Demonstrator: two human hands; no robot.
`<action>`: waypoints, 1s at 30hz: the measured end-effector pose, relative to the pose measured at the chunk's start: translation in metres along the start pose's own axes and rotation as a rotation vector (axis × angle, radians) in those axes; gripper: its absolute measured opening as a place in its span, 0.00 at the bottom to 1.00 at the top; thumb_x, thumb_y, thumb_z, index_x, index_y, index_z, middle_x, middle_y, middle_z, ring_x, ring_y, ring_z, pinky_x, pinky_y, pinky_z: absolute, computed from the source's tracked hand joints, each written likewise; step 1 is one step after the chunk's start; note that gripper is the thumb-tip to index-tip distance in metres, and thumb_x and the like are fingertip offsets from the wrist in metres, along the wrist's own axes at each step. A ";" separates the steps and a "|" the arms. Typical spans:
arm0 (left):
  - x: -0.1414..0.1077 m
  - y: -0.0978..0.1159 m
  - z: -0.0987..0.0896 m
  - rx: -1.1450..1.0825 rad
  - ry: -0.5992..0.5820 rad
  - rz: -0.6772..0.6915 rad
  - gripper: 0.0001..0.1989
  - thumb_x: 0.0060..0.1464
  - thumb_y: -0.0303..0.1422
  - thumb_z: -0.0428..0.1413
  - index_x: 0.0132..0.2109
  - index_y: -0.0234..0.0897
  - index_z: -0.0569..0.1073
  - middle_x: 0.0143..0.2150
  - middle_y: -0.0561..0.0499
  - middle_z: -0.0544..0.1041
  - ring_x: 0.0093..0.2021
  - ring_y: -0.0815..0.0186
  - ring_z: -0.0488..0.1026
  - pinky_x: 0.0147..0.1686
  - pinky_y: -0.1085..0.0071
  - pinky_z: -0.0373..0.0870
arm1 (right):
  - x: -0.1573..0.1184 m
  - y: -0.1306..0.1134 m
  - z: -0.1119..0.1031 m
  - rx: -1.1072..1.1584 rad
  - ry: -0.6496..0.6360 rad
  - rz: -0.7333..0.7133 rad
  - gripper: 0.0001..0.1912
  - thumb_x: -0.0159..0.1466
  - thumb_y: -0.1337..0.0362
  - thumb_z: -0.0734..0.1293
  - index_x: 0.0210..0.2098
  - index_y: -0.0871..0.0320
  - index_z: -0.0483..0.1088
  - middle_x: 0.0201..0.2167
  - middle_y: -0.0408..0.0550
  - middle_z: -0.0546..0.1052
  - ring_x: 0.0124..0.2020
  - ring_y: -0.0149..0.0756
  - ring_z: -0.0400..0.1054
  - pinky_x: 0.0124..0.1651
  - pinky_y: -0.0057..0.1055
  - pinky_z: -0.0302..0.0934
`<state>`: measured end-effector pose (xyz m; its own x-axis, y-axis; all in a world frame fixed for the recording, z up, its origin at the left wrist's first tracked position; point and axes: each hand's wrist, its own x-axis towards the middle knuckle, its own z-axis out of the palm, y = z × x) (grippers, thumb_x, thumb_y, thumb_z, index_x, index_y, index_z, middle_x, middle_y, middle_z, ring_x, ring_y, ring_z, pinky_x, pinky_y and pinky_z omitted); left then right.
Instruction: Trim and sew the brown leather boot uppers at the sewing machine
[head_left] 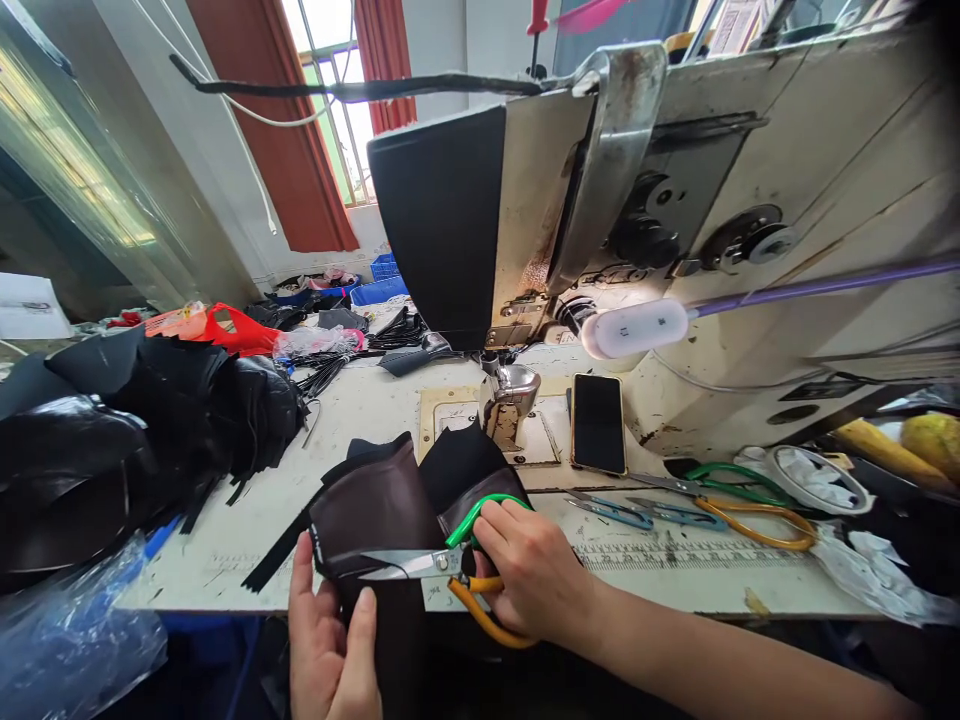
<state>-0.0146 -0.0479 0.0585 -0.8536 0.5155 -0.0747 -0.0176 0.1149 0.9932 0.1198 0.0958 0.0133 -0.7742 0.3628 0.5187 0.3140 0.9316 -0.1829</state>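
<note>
My right hand [529,570] grips a pair of scissors [409,565] with one green and one orange handle. Their blades point left and lie across the lower part of a dark brown leather piece [375,495]. At that piece's left edge is my left hand [334,650], its fingers behind the edge and its thumb in front, just below the blade tips. Black lining [465,465] shows beside the brown leather, and a dark strip hangs over the table edge. How firmly my left fingers pinch is partly hidden.
A sewing machine [525,210] overhangs the white table [270,540], its presser area behind the leather. To the right lie a phone [598,425], small blue snips [611,510] and another pair of scissors [757,515]. Black leather pieces [247,410] are heaped at left.
</note>
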 end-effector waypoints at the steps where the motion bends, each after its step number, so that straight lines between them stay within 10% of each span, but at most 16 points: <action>1: 0.000 -0.002 -0.001 0.031 -0.009 0.000 0.37 0.59 0.42 0.54 0.70 0.53 0.45 0.60 0.45 0.71 0.61 0.54 0.67 0.61 0.55 0.61 | 0.000 0.000 0.001 0.008 -0.012 0.008 0.04 0.53 0.72 0.61 0.28 0.59 0.64 0.29 0.48 0.66 0.30 0.38 0.56 0.32 0.34 0.51; 24: -0.006 -0.008 0.005 -0.047 0.002 -0.028 0.39 0.55 0.42 0.59 0.69 0.52 0.49 0.64 0.48 0.68 0.65 0.58 0.62 0.65 0.61 0.54 | 0.001 0.001 0.003 0.036 -0.001 -0.034 0.08 0.49 0.75 0.62 0.26 0.56 0.61 0.27 0.46 0.67 0.27 0.35 0.56 0.30 0.32 0.51; 30: -0.004 -0.006 0.004 -0.069 0.010 -0.068 0.41 0.58 0.36 0.56 0.70 0.59 0.40 0.54 0.53 0.77 0.59 0.63 0.70 0.63 0.61 0.58 | 0.002 0.006 0.004 0.192 0.026 0.007 0.08 0.61 0.71 0.59 0.26 0.56 0.58 0.25 0.44 0.66 0.24 0.32 0.58 0.27 0.30 0.50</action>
<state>-0.0095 -0.0473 0.0522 -0.8546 0.4998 -0.1411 -0.1109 0.0900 0.9898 0.1181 0.1018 0.0099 -0.7574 0.3705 0.5377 0.2064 0.9171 -0.3412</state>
